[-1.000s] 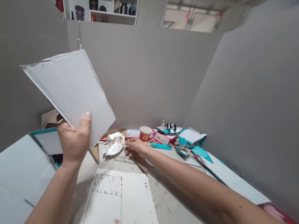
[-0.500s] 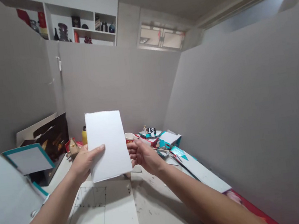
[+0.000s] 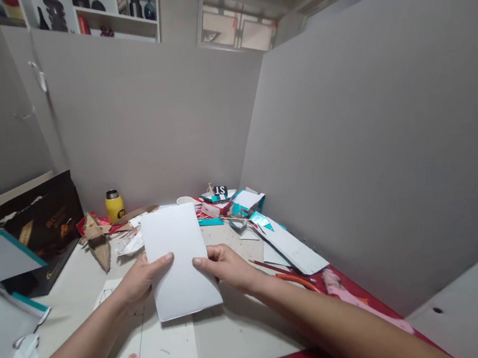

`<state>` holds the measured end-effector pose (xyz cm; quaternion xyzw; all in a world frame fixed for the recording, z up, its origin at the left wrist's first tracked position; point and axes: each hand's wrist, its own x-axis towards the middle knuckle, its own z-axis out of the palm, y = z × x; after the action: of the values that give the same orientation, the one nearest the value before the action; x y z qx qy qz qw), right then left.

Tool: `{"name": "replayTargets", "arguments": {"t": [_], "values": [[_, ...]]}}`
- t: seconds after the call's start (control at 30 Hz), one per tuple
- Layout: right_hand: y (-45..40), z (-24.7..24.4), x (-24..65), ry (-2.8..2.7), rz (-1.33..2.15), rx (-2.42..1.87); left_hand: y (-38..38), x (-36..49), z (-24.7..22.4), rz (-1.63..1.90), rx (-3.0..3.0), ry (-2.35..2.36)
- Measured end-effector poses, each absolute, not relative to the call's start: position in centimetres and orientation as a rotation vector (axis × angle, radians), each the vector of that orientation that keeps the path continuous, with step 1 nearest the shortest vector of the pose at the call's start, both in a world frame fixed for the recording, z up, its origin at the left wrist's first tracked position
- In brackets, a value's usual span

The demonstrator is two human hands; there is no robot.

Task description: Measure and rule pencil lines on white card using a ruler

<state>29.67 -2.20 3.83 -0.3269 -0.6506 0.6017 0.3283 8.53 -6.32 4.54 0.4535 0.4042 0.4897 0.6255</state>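
Observation:
A plain white rectangular board (image 3: 179, 229), perhaps stiff card, is held upright in front of me above the table. My left hand (image 3: 144, 278) grips its left edge, thumb on the near face and fingers behind. On the opposite edge, my right hand (image 3: 227, 266) pinches the board the same way, with its fingers partly hidden behind it. Below lies a large white sheet (image 3: 166, 355) with black ruled lines and a reddish spot. The board's far face is out of sight.
At the back left stand a dark printed box (image 3: 50, 229), a brown cardboard boat shape (image 3: 97, 243) and a yellow bottle (image 3: 114, 207). Teal and white card scraps (image 3: 248, 200) pile up at the back. Orange-handled scissors (image 3: 298, 280) and a pink item (image 3: 348, 294) lie to the right.
My right hand has closed on the board's right edge, where it was loose beside it before. The board sits lower in view, and the camera has tilted down and turned right.

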Motion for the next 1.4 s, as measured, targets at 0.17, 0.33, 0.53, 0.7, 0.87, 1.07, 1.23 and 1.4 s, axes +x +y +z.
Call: {"name": "replayTargets", "arguments": {"t": [0.17, 0.33, 0.53, 0.7, 0.87, 1.07, 1.23, 1.4], "values": [[-2.0, 3.9, 29.9, -1.743, 1.503, -0.884, -6.6, 9.2, 4.6, 1.132, 1.023, 0.927], [0.4, 5.2, 30.1, -1.856, 1.326, -0.942, -5.9, 8.0, 5.5, 1.228, 0.945, 0.969], [3.9, 3.7, 32.3, -2.164, 0.888, -1.231, -3.7, 4.9, 5.2, 1.557, 0.791, 1.123], [3.1, 3.3, 34.7, -2.407, 0.483, -1.474, -3.1, 4.6, 3.7, 1.514, 0.730, 1.161], [0.1, 4.8, 38.7, -2.546, 0.210, -1.662, -3.1, 4.8, 2.9, 1.436, 0.719, 1.157], [-4.8, 3.9, 44.2, -2.603, 0.124, -1.962, -3.3, 4.9, 3.0, 1.393, 0.792, 1.130], [-6.1, 2.7, 44.9, -2.620, 0.149, -1.994, -3.6, 5.0, 3.4, 1.399, 0.849, 1.108], [-5.6, 2.8, 44.5, -2.609, 0.209, -2.034, -3.9, 4.5, 4.7, 1.504, 0.861, 1.086]]}}
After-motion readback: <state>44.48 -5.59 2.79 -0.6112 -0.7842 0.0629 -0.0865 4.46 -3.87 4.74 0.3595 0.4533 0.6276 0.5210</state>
